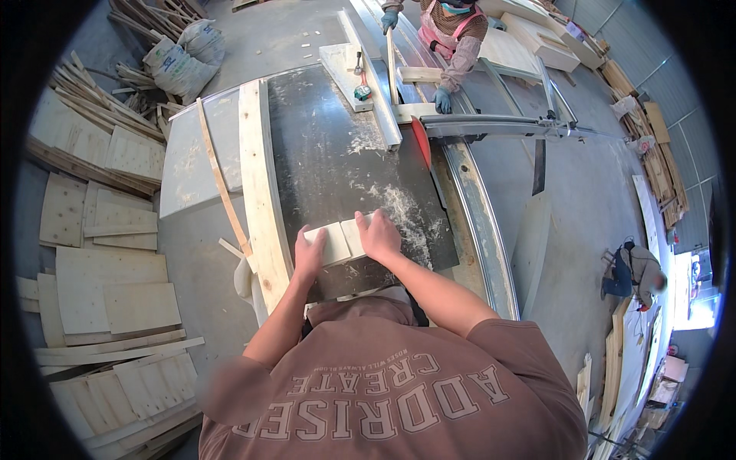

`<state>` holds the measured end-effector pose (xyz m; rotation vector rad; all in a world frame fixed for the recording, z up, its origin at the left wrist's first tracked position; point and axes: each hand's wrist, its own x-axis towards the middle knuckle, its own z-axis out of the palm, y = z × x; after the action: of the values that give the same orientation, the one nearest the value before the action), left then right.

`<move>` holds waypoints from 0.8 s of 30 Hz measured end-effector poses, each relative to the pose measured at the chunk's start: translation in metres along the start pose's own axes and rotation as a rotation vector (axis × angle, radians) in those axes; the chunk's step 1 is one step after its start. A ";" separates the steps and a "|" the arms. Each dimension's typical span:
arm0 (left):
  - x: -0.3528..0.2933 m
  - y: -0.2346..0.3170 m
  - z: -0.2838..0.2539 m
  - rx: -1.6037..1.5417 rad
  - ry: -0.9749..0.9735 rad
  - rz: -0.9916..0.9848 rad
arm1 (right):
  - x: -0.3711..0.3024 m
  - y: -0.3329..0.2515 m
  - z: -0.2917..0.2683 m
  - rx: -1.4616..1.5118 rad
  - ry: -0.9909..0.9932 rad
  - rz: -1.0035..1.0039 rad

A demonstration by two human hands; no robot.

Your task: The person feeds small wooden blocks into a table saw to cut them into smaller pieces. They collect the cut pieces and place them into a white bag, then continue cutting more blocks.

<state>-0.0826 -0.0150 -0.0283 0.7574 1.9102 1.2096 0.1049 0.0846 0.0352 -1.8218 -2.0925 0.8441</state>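
Observation:
Two short pale wooden blocks lie side by side at the near end of the dark saw table (307, 169), a thin dark gap between them. My left hand (310, 253) grips the outer end of the left block (333, 245), thumb on top. On the other side, my right hand (379, 236) is closed on the right block (353, 238). The undersides of both blocks and some of my fingertips are hidden. Sawdust (399, 203) is scattered just beyond my right hand.
A long plank (261, 184) runs along the table's left side. Ahead stand a metal fence (376, 92) and a red blade guard (421, 142). A gloved co-worker (452, 38) handles wood at the far end. Board stacks (111, 291) line the left; another person (636, 272) is right.

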 end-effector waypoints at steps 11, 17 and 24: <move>-0.013 0.021 -0.001 -0.030 -0.029 -0.036 | 0.000 0.005 0.003 0.003 -0.001 -0.010; -0.011 0.019 -0.002 -0.027 -0.022 -0.017 | -0.001 0.002 0.001 -0.001 -0.007 -0.009; -0.008 0.012 -0.001 -0.034 -0.017 0.001 | -0.001 0.003 0.003 -0.005 -0.009 -0.010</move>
<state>-0.0785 -0.0173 -0.0151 0.7481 1.8711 1.2293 0.1060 0.0830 0.0315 -1.8122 -2.1092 0.8469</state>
